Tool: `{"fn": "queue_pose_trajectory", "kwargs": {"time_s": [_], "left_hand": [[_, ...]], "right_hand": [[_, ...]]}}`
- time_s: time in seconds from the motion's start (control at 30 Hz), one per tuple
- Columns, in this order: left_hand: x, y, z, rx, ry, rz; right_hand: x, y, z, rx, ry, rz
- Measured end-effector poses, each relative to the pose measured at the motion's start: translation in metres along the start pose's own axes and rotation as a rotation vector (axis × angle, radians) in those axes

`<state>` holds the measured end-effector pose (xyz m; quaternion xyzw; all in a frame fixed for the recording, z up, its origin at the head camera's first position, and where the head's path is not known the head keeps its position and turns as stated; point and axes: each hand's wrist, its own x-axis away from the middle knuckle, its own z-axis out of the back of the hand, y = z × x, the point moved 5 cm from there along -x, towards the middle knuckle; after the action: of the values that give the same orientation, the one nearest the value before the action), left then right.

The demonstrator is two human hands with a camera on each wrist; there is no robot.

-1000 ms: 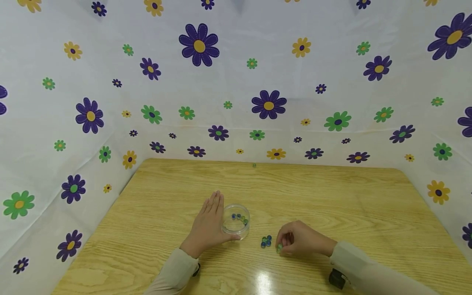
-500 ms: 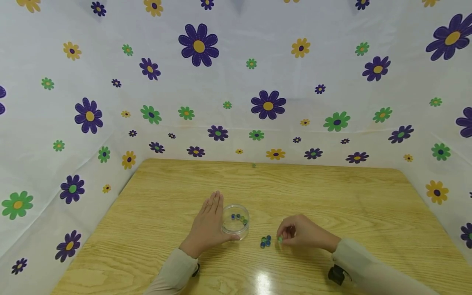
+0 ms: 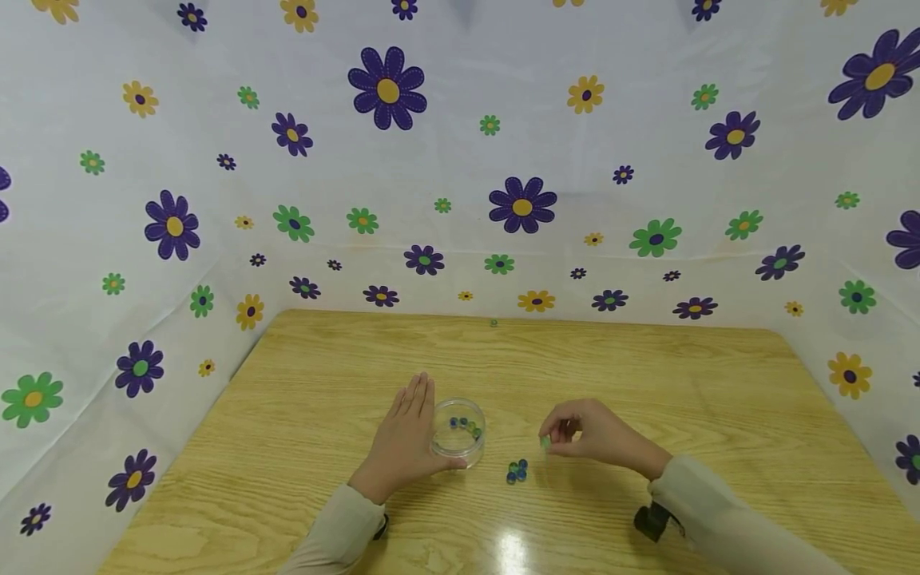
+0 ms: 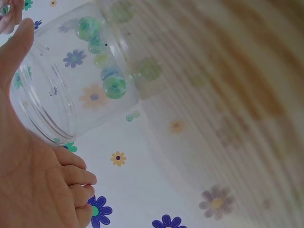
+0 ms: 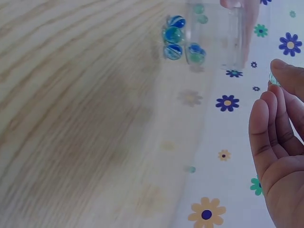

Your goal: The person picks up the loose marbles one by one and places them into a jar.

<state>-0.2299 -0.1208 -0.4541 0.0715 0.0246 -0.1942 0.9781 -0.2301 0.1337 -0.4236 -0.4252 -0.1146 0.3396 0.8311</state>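
Note:
A clear round jar (image 3: 472, 454) stands upright on the table with several blue and green marbles (image 3: 463, 422) inside. My left hand (image 3: 402, 443) rests along the jar's left side, fingers straight and thumb across its front. Between thumb and fingertips, my right hand (image 3: 600, 435) pinches a pale green marble (image 3: 545, 442), held above the table to the right of the jar. The right wrist view shows only a sliver of that marble (image 5: 273, 79). A small cluster of blue and green marbles (image 3: 521, 474) lies on the table between jar and right hand.
One more small marble (image 3: 493, 323) lies near the far edge of the wooden table (image 3: 611, 367). White cloth with printed flowers (image 3: 446, 160) hangs behind the table and along both sides.
My right hand has lifted the pale green marble from the tabletop, up and slightly away from me. The left hand, the jar and the clustered marbles stay in place.

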Motion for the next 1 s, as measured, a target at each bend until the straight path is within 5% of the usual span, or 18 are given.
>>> {"fn": "queue_pose_trajectory", "kwargs": {"time_s": [1.0], "left_hand": [[-0.001,0.001,0.000,0.014,0.003,0.004]], "right_hand": [[-0.042,-0.026,0.002,-0.032,0.079,0.063]]}}
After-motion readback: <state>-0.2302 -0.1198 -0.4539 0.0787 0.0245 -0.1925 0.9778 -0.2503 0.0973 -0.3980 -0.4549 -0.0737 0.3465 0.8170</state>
